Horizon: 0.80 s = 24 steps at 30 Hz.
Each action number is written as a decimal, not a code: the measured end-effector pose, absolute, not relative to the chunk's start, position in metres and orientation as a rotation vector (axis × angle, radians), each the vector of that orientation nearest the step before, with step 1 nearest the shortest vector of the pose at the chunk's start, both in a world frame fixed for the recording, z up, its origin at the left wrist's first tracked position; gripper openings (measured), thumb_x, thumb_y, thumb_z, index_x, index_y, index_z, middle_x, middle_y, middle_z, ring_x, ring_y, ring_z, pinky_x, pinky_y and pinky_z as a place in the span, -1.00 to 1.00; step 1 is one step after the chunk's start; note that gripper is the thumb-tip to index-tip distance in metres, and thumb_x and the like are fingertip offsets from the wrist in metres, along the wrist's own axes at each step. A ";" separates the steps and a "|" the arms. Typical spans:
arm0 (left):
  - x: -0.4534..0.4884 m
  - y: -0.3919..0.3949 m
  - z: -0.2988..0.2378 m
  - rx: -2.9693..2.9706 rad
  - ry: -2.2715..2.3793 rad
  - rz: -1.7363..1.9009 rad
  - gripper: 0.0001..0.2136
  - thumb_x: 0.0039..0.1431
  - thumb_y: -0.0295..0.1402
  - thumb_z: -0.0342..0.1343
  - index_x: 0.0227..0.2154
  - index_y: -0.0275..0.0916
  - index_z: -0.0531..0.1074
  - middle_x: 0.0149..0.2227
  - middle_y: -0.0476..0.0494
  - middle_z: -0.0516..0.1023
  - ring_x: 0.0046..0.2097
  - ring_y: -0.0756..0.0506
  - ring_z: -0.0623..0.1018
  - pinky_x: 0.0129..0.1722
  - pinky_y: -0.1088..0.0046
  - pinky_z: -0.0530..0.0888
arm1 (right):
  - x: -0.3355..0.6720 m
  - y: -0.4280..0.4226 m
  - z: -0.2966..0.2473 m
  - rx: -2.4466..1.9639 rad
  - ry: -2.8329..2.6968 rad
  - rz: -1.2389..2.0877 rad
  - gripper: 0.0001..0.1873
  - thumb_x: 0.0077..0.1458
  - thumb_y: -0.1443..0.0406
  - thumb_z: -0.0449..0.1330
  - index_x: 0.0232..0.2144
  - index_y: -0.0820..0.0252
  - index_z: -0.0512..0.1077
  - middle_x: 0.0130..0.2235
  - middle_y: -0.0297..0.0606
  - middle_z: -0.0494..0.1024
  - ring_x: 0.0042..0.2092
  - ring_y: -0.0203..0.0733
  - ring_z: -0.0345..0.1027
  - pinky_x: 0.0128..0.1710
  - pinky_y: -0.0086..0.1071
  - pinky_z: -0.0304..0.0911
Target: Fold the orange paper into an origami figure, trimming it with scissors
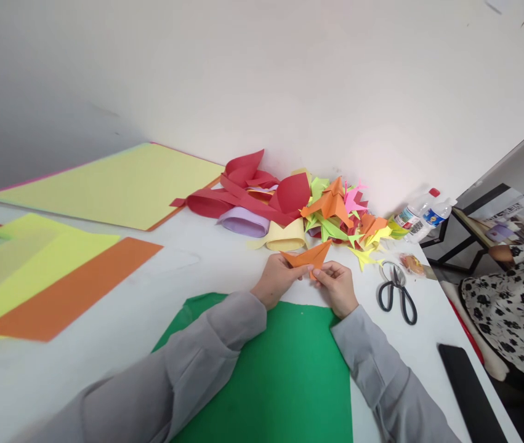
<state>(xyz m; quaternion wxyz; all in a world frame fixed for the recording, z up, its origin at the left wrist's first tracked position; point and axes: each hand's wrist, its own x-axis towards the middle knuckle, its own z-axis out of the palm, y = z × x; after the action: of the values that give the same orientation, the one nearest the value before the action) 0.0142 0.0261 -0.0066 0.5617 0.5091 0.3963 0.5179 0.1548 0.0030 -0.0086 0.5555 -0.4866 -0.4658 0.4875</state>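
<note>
Both hands hold one folded piece of orange origami paper (306,257) above the far edge of a green sheet (284,369). My left hand (276,280) pinches its lower left side, thumb laid along the front. At the lower right, the thumb and fingers of my right hand (338,286) press on a small downward point of the fold. Two pointed orange wings spread to the left and upper right. What the back of the paper looks like is hidden.
Behind my hands lie red paper strips (247,194) and a heap of folded paper figures (335,209). Black-handled scissors (398,292), plastic bottles (423,215) and a black flat object (471,394) are at right. Coloured sheets (72,289) lie left. A person (515,301) sits beyond the right edge.
</note>
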 end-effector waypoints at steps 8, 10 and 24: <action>0.014 0.028 -0.010 1.102 0.908 1.232 -0.77 -0.27 -0.30 0.28 -0.74 -0.30 0.35 -0.69 0.04 0.33 -0.58 0.06 0.29 -0.56 0.53 0.26 | 0.153 0.004 -0.013 -1.132 -1.163 1.159 -0.75 -0.25 0.18 0.38 -0.54 0.22 0.47 -0.64 -0.37 0.47 -0.62 -0.37 0.25 -0.59 -0.46 0.18; 0.014 0.027 -0.008 1.114 0.896 1.231 -0.77 -0.27 -0.33 0.28 -0.75 -0.30 0.34 -0.68 0.04 0.34 -0.56 0.06 0.30 -0.54 0.53 0.28 | 0.153 0.003 -0.011 -1.147 -1.157 1.145 -0.76 -0.27 0.20 0.39 -0.57 0.23 0.46 -0.64 -0.37 0.47 -0.63 -0.38 0.23 -0.59 -0.46 0.17; 0.013 0.025 -0.005 1.174 0.972 1.222 -0.74 -0.26 -0.31 0.28 -0.78 -0.29 0.32 -0.70 0.05 0.32 -0.56 0.05 0.30 -0.53 0.52 0.24 | 0.155 0.005 -0.015 -1.141 -1.148 1.145 -0.79 -0.28 0.26 0.39 -0.56 0.23 0.45 -0.61 -0.40 0.48 -0.62 -0.41 0.21 -0.60 -0.48 0.13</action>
<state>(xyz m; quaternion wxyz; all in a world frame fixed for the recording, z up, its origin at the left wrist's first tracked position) 0.0131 0.0253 -0.0048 0.5597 0.4980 0.4124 0.5183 0.1552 0.0045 -0.0147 0.5477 -0.4815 -0.4844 0.4833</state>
